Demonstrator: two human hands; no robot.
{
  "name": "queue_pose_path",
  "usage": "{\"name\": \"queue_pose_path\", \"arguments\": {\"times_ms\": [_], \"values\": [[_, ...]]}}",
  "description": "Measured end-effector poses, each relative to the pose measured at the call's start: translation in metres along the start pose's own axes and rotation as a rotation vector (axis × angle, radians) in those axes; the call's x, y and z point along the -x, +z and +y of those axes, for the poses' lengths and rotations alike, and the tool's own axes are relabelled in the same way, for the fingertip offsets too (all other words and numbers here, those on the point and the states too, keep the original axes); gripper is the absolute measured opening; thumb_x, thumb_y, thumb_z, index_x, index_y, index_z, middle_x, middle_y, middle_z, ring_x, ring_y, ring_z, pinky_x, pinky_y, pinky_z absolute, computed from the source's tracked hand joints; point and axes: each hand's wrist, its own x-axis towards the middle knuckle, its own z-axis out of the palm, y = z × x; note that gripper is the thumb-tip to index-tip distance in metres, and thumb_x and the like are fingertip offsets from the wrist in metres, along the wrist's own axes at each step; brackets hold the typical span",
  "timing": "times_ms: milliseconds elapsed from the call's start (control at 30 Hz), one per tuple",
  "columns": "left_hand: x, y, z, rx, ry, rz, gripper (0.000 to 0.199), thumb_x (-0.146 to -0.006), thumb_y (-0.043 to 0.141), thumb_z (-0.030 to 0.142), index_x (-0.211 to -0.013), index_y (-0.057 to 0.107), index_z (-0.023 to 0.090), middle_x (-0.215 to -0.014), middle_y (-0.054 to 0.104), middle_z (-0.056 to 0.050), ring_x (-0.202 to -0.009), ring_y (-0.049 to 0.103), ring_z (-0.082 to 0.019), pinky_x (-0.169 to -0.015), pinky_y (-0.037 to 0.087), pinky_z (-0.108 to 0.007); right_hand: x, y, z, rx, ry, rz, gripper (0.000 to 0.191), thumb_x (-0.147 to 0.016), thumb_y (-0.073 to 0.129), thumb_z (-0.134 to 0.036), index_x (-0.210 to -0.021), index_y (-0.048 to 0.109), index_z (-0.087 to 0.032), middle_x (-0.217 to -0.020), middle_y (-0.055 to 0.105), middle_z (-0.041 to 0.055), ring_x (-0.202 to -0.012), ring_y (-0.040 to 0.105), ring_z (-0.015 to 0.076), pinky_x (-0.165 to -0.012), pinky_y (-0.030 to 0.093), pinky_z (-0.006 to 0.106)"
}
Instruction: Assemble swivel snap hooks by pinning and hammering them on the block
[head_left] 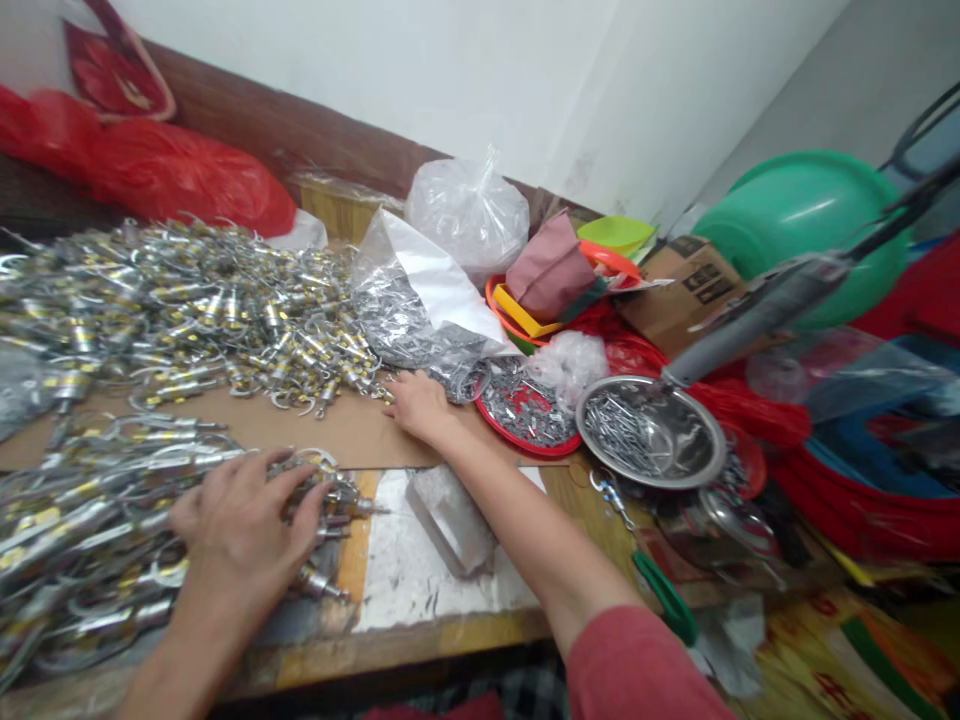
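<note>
My left hand (244,515) rests over the near pile of silver metal hook fittings (90,520), its fingers spread and touching the pieces. These fittings have cylindrical bodies, curved hooks and yellow spots. Stretched farther forward, my right hand (421,402) is by the right edge of the bigger far pile of the same fittings (225,300). Its fingers are bent and slightly apart, with nothing visible held in them. Under my right forearm sits a grey block (450,520) on a white, stained sheet (390,570). Brown cardboard (360,435) lies between the two piles.
A clear bag of metal pieces (397,310) leans behind my right hand. To the right are a red tray (510,440), a steel bowl of pins (709,465), green-handled scissors (667,600) and a grey tool arm (757,315). A red bag (195,180) lies at the back left.
</note>
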Motion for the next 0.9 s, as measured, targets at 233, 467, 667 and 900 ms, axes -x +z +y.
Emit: {"name": "queue_pose_path", "arguments": {"times_ms": [233,467,667,900], "values": [[-0.020,0.010,0.029,0.181,0.116,0.057,0.036,-0.078,0.047,0.029,-0.106,0.058,0.009,-0.104,0.062,-0.017,-0.098,0.054,-0.028,-0.088,0.039,-0.042,0.022,-0.008,0.008,-0.054,-0.088,-0.020,0.022,-0.075,0.059,-0.024,-0.096,0.061,-0.020,-0.094,0.061,0.0052,-0.089,0.054,0.0191,-0.076,0.042,0.029],[-0.042,0.022,0.074,0.601,-0.084,-0.155,0.024,-0.072,0.054,0.034,-0.080,0.068,0.017,-0.084,0.071,-0.007,-0.079,0.064,-0.022,-0.074,0.049,-0.031,0.087,-0.035,0.030,-0.334,-0.101,0.051,0.025,-0.079,0.056,-0.028,-0.103,0.060,-0.026,-0.094,0.062,-0.0018,-0.084,0.056,0.0104,-0.073,0.043,0.020],[-0.016,0.014,0.091,0.752,-0.133,-0.333,0.016,-0.067,0.060,0.031,-0.070,0.069,0.019,-0.077,0.073,-0.004,-0.069,0.067,-0.019,-0.062,0.052,-0.025,0.108,-0.030,0.123,-0.195,0.408,0.166,0.026,-0.076,0.058,-0.021,-0.100,0.063,-0.014,-0.099,0.061,0.0108,-0.094,0.055,0.0208,-0.082,0.040,0.032],[0.009,0.022,0.089,1.050,-0.272,-0.464,0.012,-0.072,0.058,0.029,-0.074,0.063,0.018,-0.095,0.068,-0.007,-0.086,0.064,-0.019,-0.075,0.051,-0.028,0.111,-0.016,0.151,-0.173,0.517,0.196,0.011,-0.072,0.060,-0.021,-0.076,0.070,-0.024,-0.081,0.067,0.0028,-0.082,0.059,0.0190,-0.076,0.042,0.029]]}}
